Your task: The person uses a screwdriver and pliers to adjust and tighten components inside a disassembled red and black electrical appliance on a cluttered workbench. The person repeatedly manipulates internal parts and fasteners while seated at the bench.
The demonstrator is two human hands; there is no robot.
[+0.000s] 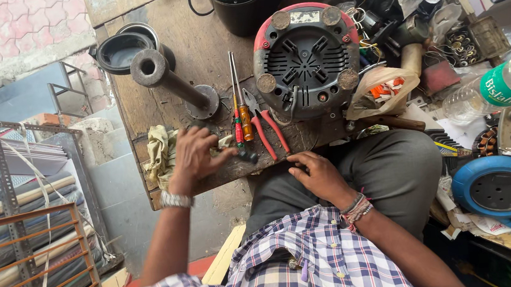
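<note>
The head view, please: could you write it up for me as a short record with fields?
Setting: worn wooden workbench, seen from above
Left hand: on the bench edge, fingers at a small dark part, beside a yellowish rag
Right hand: flat on the person's grey-trousered thigh, holding nothing
Main item: upturned appliance base, red rim, black vented underside
Tools: red-handled pliers, two screwdrivers, lying between left hand and base
Also: metal pipe stand, blue round casing, plastic bottle

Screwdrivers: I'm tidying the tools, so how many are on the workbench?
2. An orange-handled screwdriver and a thinner red-handled screwdriver lie side by side between the left hand and the red-handled pliers. The clutter at right may hide more.
</note>
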